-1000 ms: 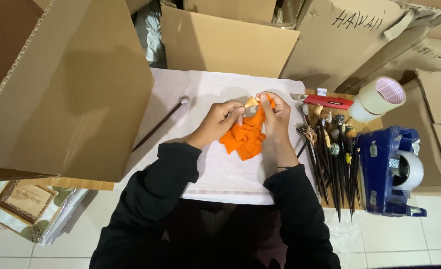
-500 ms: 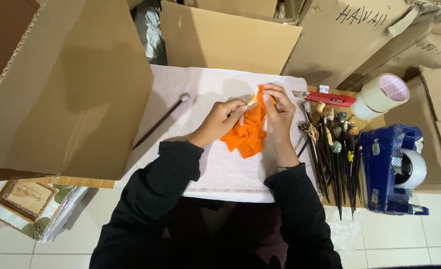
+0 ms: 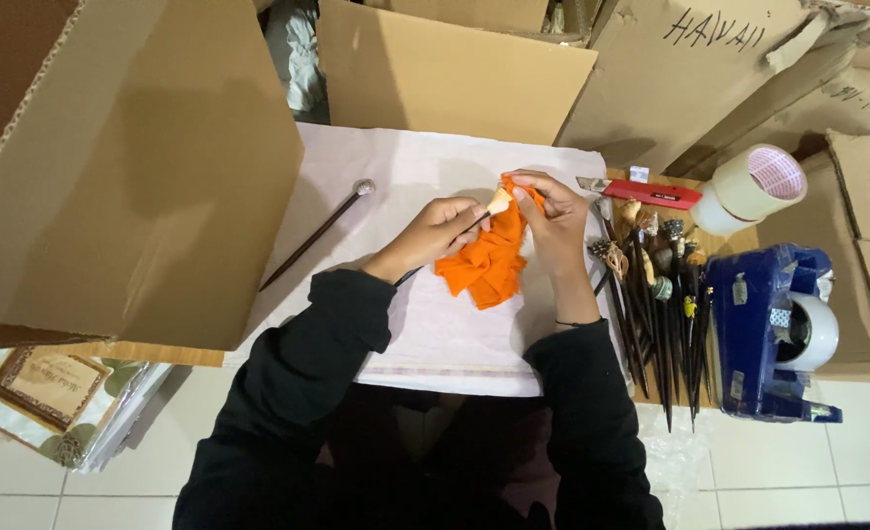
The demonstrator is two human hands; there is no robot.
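Over the white sheet (image 3: pixel 455 334) on the tabletop, both hands meet at centre — left hand (image 3: pixel 440 231) pinches a dark stick (image 3: pixel 407 276) w/ a pale shell-like tip, fingers closed round it; right hand (image 3: pixel 553 221) closed on an orange cloth (image 3: pixel 484 265), pressed vs. the tip, rest of cloth hanging onto the sheet. Another dark stick w/ a round knob (image 3: pixel 317 234) lies apart, to the left. Right of the hands — a row of decorated sticks (image 3: pixel 661 314), red cutter (image 3: pixel 651 192), tape roll (image 3: pixel 754 186), blue tape dispenser (image 3: pixel 764 334).

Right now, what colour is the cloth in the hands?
Plain bright orange cloth, seen in the head view.
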